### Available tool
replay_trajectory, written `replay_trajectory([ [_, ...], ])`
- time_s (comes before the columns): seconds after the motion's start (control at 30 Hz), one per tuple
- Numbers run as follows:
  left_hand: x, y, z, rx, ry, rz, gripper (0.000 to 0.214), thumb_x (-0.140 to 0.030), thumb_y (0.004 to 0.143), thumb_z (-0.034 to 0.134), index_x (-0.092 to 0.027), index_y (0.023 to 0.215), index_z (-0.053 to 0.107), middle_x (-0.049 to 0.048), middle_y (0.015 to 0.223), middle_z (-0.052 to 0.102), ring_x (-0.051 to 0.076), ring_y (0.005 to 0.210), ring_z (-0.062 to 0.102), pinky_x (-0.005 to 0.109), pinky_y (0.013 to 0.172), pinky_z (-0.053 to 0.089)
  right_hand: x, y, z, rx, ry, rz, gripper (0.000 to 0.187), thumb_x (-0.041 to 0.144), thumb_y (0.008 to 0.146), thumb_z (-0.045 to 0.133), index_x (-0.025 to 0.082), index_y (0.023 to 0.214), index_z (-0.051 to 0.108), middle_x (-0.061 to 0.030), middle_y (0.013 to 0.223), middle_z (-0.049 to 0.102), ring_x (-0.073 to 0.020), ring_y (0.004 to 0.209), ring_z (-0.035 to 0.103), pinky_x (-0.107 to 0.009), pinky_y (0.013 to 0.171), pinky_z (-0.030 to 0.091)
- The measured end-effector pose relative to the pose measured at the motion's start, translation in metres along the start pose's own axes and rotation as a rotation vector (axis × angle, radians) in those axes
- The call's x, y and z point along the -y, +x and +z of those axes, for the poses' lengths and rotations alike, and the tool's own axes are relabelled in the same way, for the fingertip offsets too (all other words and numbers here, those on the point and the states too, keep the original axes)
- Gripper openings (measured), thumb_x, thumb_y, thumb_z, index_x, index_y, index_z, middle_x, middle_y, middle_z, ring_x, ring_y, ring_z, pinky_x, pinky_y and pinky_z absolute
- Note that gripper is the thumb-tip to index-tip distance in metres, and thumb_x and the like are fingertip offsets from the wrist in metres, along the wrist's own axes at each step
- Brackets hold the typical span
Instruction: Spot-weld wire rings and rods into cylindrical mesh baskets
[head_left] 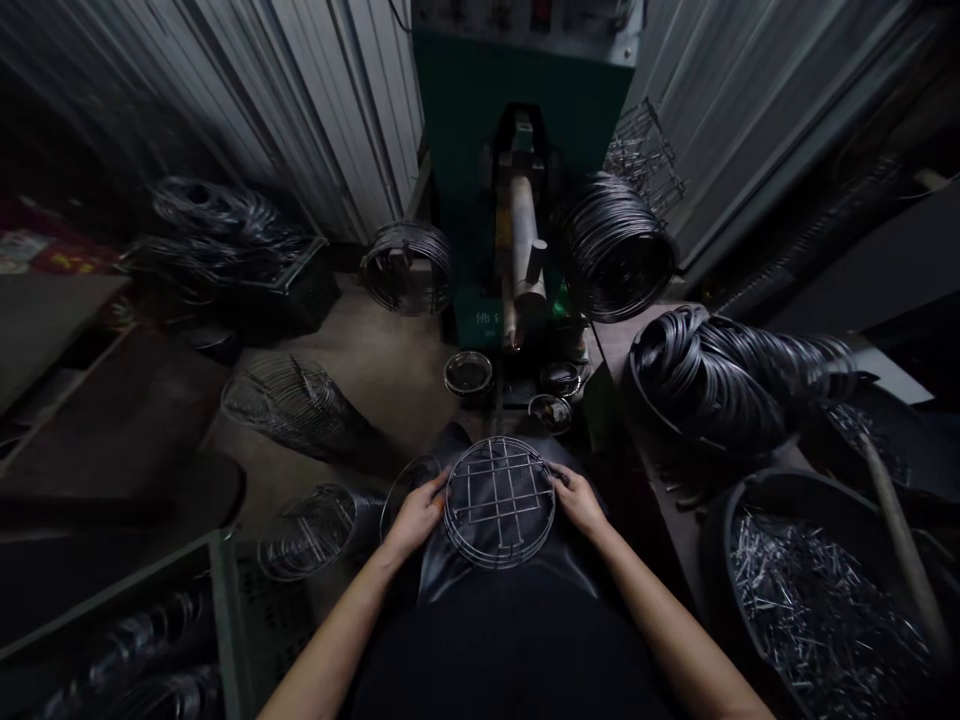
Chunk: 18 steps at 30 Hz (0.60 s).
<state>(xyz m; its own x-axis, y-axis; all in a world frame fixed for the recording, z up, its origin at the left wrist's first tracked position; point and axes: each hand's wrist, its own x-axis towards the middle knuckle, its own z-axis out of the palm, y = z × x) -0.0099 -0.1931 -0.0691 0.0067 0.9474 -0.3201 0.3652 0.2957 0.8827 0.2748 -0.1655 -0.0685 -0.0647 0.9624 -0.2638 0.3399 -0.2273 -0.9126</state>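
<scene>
A round wire rack (501,500) with a crossed grid of rods inside its rings lies over my lap. My left hand (417,514) grips its left rim, the fingers curled round the wire. On the opposite rim, my right hand (577,500) is closed in the same way. Behind my left hand shows part of a loose wire ring (386,505). Ahead of the rack stands a green machine (469,150) with a thick metal arm (525,235) pointing toward me. A small glow shows at the arm's lower tip.
Wire rings hang in bundles left (405,268) and right (619,245) of the machine. A tub of rings (784,445) and a tub of short rods (731,560) stand at right. Stacked racks (292,400) rise at left, near a green crate (225,610). Small round dishes (469,372) sit below the machine.
</scene>
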Motion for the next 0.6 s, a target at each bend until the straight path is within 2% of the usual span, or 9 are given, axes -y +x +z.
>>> replay_trajectory([
  [0.1, 0.006, -0.002, -0.007, 0.031, 0.240, 0.097, 0.050, -0.036, 0.081, 0.044, -0.015, 0.125, 0.053, 0.0103, 0.105, 0.065, 0.024, 0.100, 0.059, 0.037, 0.094, 0.042, 0.001, -0.006, -0.005, 0.028, -0.056, -0.014, 0.038, 0.030, 0.073, 0.059, 0.019, 0.108, 0.066, -0.0069, 0.112, 0.066, -0.0235, 0.110, 0.058, -0.039, 0.101, 0.037],
  [0.17, 0.009, -0.004, -0.018, 0.118, 0.311, 0.125, 0.050, -0.036, 0.081, 0.044, -0.016, 0.127, 0.051, 0.0100, 0.107, 0.063, 0.024, 0.102, 0.058, 0.038, 0.095, 0.040, 0.003, -0.011, -0.009, 0.076, -0.048, -0.002, 0.043, 0.030, 0.071, 0.064, 0.019, 0.112, 0.064, -0.0061, 0.116, 0.065, -0.0234, 0.113, 0.056, -0.039, 0.103, 0.035],
  [0.27, 0.008, -0.007, -0.034, 0.362, 0.295, 0.150, 0.067, -0.043, 0.072, 0.058, -0.018, 0.132, 0.044, 0.0094, 0.123, 0.054, 0.026, 0.117, 0.048, 0.040, 0.103, 0.033, 0.004, -0.017, -0.012, 0.114, 0.012, 0.046, 0.048, 0.030, 0.069, 0.066, 0.020, 0.116, 0.062, -0.0059, 0.120, 0.062, -0.0232, 0.115, 0.054, -0.039, 0.105, 0.033],
  [0.33, 0.005, -0.012, -0.035, 0.433, 0.289, 0.154, 0.090, -0.048, 0.059, 0.070, -0.018, 0.137, 0.036, 0.0106, 0.131, 0.047, 0.029, 0.124, 0.040, 0.042, 0.106, 0.028, 0.003, -0.020, -0.011, 0.101, 0.045, 0.072, 0.047, 0.030, 0.070, 0.066, 0.020, 0.116, 0.062, -0.0059, 0.121, 0.061, -0.0228, 0.116, 0.053, -0.039, 0.105, 0.033],
  [0.43, -0.004, -0.024, -0.020, 0.327, 0.351, 0.102, 0.118, -0.053, 0.044, 0.078, -0.016, 0.142, 0.023, 0.0165, 0.133, 0.039, 0.036, 0.126, 0.036, 0.046, 0.105, 0.029, 0.001, -0.023, -0.006, 0.049, 0.050, 0.063, 0.042, 0.029, 0.072, 0.064, 0.021, 0.113, 0.064, -0.0056, 0.119, 0.062, -0.0228, 0.116, 0.054, -0.039, 0.105, 0.033],
  [0.5, -0.011, -0.032, -0.007, 0.244, 0.414, 0.035, 0.126, -0.057, 0.042, 0.077, -0.017, 0.143, 0.014, 0.0192, 0.135, 0.033, 0.039, 0.124, 0.038, 0.047, 0.101, 0.034, 0.000, -0.024, -0.004, 0.020, 0.029, 0.040, 0.039, 0.028, 0.073, 0.063, 0.021, 0.110, 0.065, -0.0048, 0.118, 0.063, -0.0229, 0.115, 0.054, -0.040, 0.104, 0.033],
  [0.6, -0.019, -0.041, 0.007, 0.203, 0.495, -0.033, 0.128, -0.060, 0.044, 0.074, -0.020, 0.144, 0.005, 0.0195, 0.136, 0.029, 0.040, 0.122, 0.041, 0.046, 0.096, 0.039, 0.000, -0.025, -0.001, 0.000, -0.013, 0.017, 0.035, 0.026, 0.072, 0.063, 0.022, 0.107, 0.067, -0.0033, 0.116, 0.065, -0.0223, 0.114, 0.055, -0.039, 0.104, 0.034],
])
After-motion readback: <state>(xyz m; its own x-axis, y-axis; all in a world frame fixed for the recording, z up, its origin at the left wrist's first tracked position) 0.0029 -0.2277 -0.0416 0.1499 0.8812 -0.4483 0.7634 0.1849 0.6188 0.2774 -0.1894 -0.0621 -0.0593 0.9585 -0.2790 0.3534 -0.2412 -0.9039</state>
